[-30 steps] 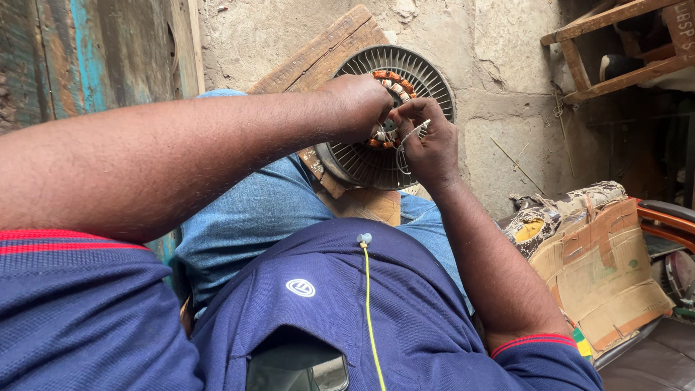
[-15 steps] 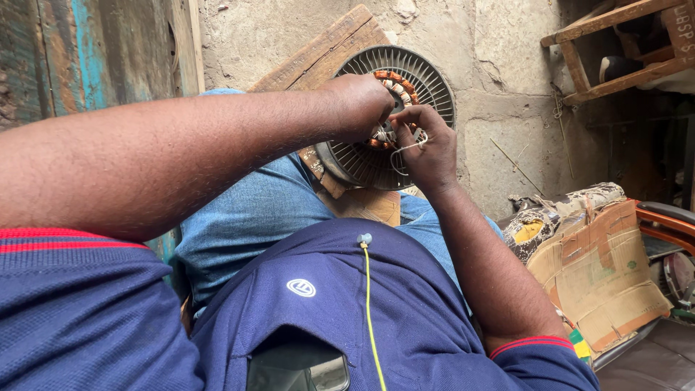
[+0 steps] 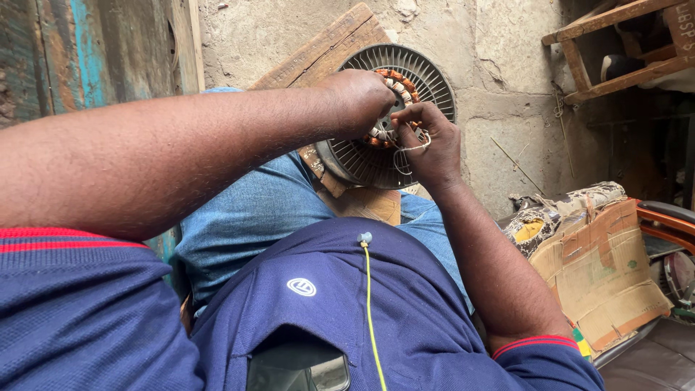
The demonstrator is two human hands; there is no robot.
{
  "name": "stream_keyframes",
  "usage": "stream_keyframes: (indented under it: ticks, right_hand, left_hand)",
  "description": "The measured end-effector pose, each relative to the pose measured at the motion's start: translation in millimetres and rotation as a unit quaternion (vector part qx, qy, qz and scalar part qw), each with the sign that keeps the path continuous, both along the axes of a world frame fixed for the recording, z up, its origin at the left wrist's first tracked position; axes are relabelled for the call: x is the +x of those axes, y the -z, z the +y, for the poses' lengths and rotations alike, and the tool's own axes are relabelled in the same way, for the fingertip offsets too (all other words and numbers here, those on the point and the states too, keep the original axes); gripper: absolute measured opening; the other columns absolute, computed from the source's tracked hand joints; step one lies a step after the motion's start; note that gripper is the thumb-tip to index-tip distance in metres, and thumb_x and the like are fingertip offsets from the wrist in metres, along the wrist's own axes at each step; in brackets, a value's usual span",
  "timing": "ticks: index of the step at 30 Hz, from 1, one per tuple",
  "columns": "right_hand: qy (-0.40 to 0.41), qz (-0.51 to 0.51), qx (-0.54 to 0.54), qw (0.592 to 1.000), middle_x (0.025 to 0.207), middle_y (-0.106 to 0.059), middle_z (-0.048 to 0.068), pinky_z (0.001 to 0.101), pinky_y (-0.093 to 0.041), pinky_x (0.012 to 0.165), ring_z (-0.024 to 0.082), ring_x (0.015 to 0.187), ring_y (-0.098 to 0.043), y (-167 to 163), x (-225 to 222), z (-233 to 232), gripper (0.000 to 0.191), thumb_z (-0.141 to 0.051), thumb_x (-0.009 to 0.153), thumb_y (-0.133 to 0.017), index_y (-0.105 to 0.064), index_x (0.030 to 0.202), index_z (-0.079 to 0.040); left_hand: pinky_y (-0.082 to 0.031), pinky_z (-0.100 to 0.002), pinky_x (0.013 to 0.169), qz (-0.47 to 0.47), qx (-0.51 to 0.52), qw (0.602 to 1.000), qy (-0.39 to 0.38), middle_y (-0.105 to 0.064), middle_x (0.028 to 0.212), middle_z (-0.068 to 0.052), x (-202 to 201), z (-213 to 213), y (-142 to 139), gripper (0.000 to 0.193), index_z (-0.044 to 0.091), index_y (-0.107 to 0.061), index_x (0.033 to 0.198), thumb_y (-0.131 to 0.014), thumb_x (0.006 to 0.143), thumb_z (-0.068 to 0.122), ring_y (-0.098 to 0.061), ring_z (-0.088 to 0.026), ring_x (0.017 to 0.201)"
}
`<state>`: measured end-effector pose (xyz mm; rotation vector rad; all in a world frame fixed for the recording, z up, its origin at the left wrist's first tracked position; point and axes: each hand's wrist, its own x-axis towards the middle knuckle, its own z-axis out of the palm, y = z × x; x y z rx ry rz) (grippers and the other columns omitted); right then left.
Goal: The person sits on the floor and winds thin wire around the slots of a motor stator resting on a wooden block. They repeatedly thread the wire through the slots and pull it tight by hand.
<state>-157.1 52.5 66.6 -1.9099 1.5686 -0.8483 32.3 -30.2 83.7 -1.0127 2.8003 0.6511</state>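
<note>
Head view: my left hand [image 3: 358,101] is curled closed over the stator [image 3: 391,108], upper centre of frame, gripping its coil ring. My right hand [image 3: 431,145] pinches a white thread [image 3: 409,150] at the coils, fingers closed. The stator rests on my knee against a plank [image 3: 318,51]. Torn cardboard box [image 3: 601,268] at right, contents unclear.

Matt metal, copper and rough wood

Ribbed grey metal fan motor [image 3: 427,72] with glossy copper windings [image 3: 394,78]; weathered wooden plank [image 3: 318,51]; rough concrete floor [image 3: 507,43]; creased cardboard [image 3: 601,268].
</note>
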Motion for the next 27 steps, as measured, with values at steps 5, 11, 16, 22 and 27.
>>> stream_keyframes:
  ticks: [5, 11, 16, 22, 27]
  right_hand:
    - [-0.004, 0.076, -0.06, 0.995, 0.099, -0.076, 0.006, 0.0321, -0.058, 0.084, 0.017, 0.096, -0.073, 1, 2, 5, 0.006, -0.01, 0.098, -0.078, -0.073, 0.1, -0.009]
    - [-0.031, -0.046, -0.036, 0.998, 0.106, -0.076, 0.006, 0.0322, -0.06, 0.089, 0.017, 0.103, -0.074, 2, -1, 16, 0.007, -0.007, 0.1, -0.076, -0.07, 0.104, -0.007]
    - [-0.034, -0.039, -0.033, 0.998, 0.108, -0.077, 0.007, 0.0306, -0.062, 0.094, 0.016, 0.106, -0.076, 8, -7, 18, 0.008, -0.006, 0.102, -0.074, -0.066, 0.104, -0.007]
    - [-0.012, -0.067, -0.005, 0.998, 0.107, -0.077, 0.006, 0.029, -0.062, 0.091, 0.014, 0.103, -0.076, 14, -12, 4, 0.009, -0.004, 0.102, -0.072, -0.064, 0.105, -0.006]
    - [-0.013, -0.086, 0.033, 0.996, 0.108, -0.076, 0.006, 0.0289, -0.061, 0.093, 0.013, 0.106, -0.073, 10, -8, 1, 0.012, -0.005, 0.099, -0.075, -0.065, 0.106, -0.007]
  left_hand:
    - [-0.061, -0.04, 0.083, -0.044, 0.005, 0.999, -0.007, -0.073, 0.105, -0.013, 1, -3, -4, 0.033, 0.011, -0.073, 0.116, -0.082, 0.086, 0.018, -0.073, -0.024, 0.099]
    - [-0.064, -0.04, 0.078, -0.1, 0.007, 0.995, -0.017, -0.072, 0.105, -0.015, 3, -4, -9, 0.031, 0.01, -0.073, 0.117, -0.08, 0.088, 0.016, -0.073, -0.025, 0.096]
    - [-0.064, -0.038, 0.077, -0.114, 0.006, 0.993, -0.013, -0.071, 0.105, -0.015, 6, -3, -12, 0.026, 0.011, -0.074, 0.116, -0.078, 0.09, 0.016, -0.072, -0.023, 0.094]
    - [-0.062, -0.038, 0.079, -0.111, 0.047, 0.992, -0.033, -0.071, 0.108, -0.014, 5, -2, -16, 0.027, 0.013, -0.073, 0.12, -0.074, 0.093, 0.014, -0.072, -0.023, 0.095]
    - [-0.063, -0.038, 0.08, -0.115, 0.063, 0.991, -0.037, -0.069, 0.111, -0.015, 5, -3, -14, 0.032, 0.014, -0.072, 0.124, -0.075, 0.092, 0.015, -0.071, -0.023, 0.097]
